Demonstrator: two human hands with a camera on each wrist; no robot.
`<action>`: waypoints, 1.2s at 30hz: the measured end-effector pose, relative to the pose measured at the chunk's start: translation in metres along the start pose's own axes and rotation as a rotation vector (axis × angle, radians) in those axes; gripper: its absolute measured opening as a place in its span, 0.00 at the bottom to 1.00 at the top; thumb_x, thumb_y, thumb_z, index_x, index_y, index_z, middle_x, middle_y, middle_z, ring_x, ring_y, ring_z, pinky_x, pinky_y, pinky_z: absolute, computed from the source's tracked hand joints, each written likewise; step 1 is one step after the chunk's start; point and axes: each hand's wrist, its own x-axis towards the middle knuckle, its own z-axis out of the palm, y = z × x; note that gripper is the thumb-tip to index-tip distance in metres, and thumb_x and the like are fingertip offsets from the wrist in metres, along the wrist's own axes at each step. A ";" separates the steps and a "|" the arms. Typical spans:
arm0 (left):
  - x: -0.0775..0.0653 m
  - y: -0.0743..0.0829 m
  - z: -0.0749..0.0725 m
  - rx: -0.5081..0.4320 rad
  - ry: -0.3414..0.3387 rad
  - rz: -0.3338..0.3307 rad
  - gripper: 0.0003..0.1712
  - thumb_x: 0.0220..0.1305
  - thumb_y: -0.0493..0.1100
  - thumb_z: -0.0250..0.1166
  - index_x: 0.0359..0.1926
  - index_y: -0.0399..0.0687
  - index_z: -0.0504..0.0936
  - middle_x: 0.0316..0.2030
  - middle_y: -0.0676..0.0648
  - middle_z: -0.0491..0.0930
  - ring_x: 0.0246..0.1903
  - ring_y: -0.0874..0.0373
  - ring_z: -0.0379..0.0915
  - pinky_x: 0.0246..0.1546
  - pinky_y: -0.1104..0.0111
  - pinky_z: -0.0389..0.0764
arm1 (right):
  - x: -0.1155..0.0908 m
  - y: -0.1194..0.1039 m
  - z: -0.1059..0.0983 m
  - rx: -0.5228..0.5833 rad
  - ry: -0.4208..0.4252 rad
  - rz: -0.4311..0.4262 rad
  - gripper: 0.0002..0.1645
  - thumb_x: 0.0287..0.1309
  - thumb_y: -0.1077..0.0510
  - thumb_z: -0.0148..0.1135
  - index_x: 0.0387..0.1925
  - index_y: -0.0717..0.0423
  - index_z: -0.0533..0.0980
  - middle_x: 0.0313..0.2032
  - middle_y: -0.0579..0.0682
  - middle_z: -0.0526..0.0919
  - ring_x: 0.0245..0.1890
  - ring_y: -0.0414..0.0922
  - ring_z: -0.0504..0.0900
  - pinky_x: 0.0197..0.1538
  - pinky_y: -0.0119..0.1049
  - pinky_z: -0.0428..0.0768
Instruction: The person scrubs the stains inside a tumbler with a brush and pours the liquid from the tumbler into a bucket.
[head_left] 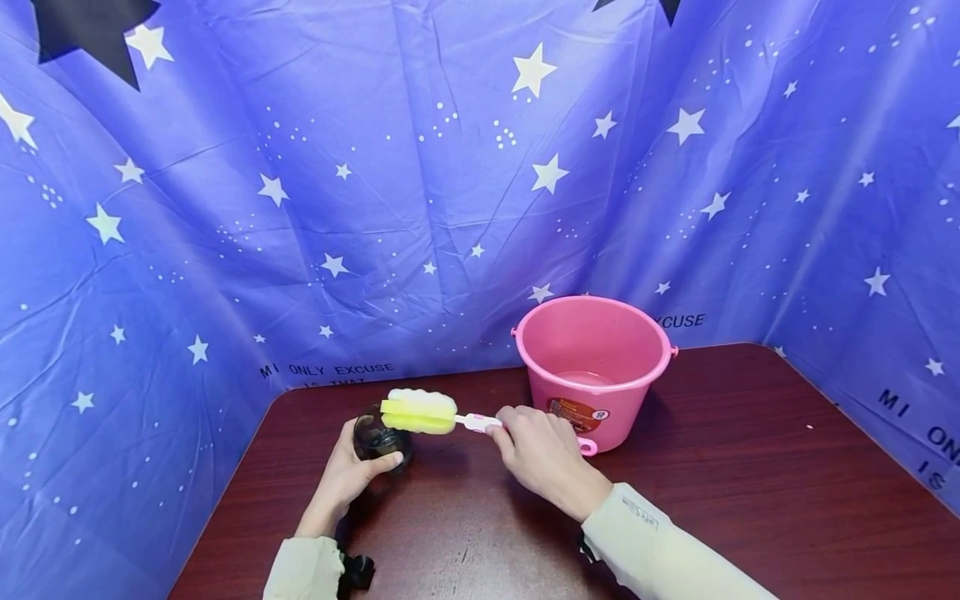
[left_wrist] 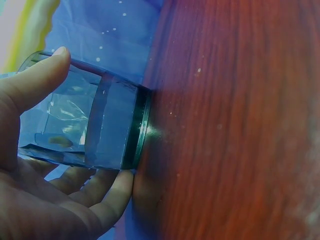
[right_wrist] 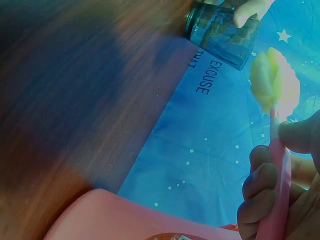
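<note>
My left hand [head_left: 351,468] grips a dark, see-through glass [left_wrist: 107,117] around its side, the thumb near the rim and the fingers under the other side. The glass stands upright, its thick base right at the table. In my right hand [head_left: 546,457] is a sponge bottle brush, held by its pink and white handle [right_wrist: 276,192]. Its yellow and white sponge head [head_left: 420,412] points left and overlaps the rim of the glass in the head view. In the right wrist view the sponge shows just outside the mouth of the glass.
A pink bucket [head_left: 538,371] with a dark orange label [head_left: 576,415] stands at the back right, just behind my right hand. The dark red wooden table [head_left: 465,533] ends at a blue curtain [head_left: 450,208] with white stars, hanging around the back and sides.
</note>
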 end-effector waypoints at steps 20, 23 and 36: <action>0.000 0.000 0.001 0.005 0.006 -0.007 0.49 0.44 0.45 0.78 0.65 0.46 0.60 0.57 0.37 0.71 0.56 0.45 0.67 0.57 0.52 0.65 | -0.015 0.009 -0.008 0.060 0.011 0.068 0.11 0.59 0.45 0.62 0.25 0.42 0.75 0.18 0.35 0.69 0.19 0.41 0.72 0.20 0.37 0.65; 0.000 -0.001 0.001 -0.003 0.004 -0.005 0.49 0.45 0.45 0.78 0.65 0.46 0.60 0.57 0.37 0.72 0.57 0.45 0.68 0.57 0.52 0.65 | -0.016 0.011 -0.009 0.070 0.008 0.076 0.10 0.59 0.46 0.63 0.25 0.42 0.76 0.18 0.35 0.68 0.19 0.40 0.71 0.20 0.36 0.65; 0.001 -0.002 0.001 -0.016 0.006 0.002 0.49 0.44 0.44 0.78 0.64 0.46 0.60 0.58 0.37 0.71 0.58 0.45 0.66 0.58 0.51 0.63 | -0.025 0.019 -0.007 0.073 -0.010 0.121 0.10 0.58 0.47 0.64 0.23 0.41 0.75 0.18 0.35 0.70 0.19 0.42 0.73 0.19 0.39 0.65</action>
